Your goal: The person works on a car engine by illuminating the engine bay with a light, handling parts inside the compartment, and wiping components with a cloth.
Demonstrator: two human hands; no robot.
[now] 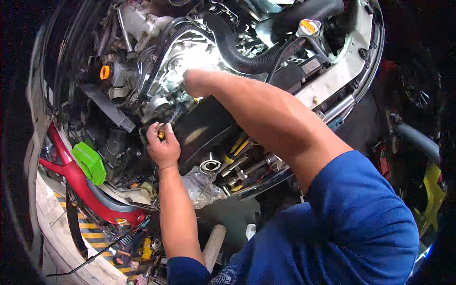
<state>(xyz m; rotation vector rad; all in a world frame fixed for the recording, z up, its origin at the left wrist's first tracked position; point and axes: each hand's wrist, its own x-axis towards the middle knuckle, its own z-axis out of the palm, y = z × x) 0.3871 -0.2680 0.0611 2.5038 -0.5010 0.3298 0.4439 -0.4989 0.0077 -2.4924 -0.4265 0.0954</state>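
Observation:
I am leaning over an open engine bay with both arms stretched into it. My left hand [164, 148] is closed, thumb and fingers pinched round the lower end of a dark cylindrical thing with a yellow part [176, 114]; its exact kind is unclear. My right hand [195, 83] reaches into the brightly lit metal of the engine [187, 57], where glare and the wrist hide its fingers. Just beyond the right hand curves a thick black hose [242, 59]. A ribbed black conduit [156, 66] runs down toward the left hand.
Nearer me lie several hand tools with yellow-black handles [238, 148], a clear plastic bag [199, 186] and a round ring-shaped part [209, 166]. A bright green box [89, 163] sits at the left. The pale front crossmember [327, 90] borders the bay at right, near a radiator cap [308, 27].

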